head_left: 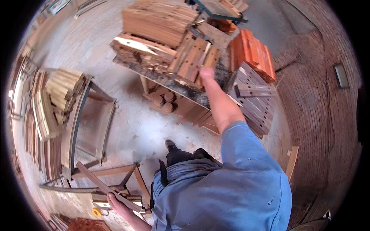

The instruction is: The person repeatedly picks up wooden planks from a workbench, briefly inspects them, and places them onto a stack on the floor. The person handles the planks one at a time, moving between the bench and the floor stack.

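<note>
In my left hand [118, 204], low on the left, is a long brown wooden slat [98, 183], held at a slant with the fingers closed around it. My right arm stretches forward to the workbench. There my right hand [207, 73] is closed at the near part of a light wooden slat [211, 57]; its fingertips are partly hidden. Beside it lie several brown slats with dark holes [192, 57], side by side. A taller stack of brown boards [158, 21] stands behind them to the left.
Orange-red boards [252, 54] and grey-brown drilled boards [254, 100] are piled right of the workbench [169, 81]. Round wooden discs [167, 97] sit beneath it. At left, a metal-legged stand [79, 123] adjoins stacked wood [61, 96]. A yellow tape measure [96, 212] lies near my left hand. A brick wall [316, 115] runs along the right.
</note>
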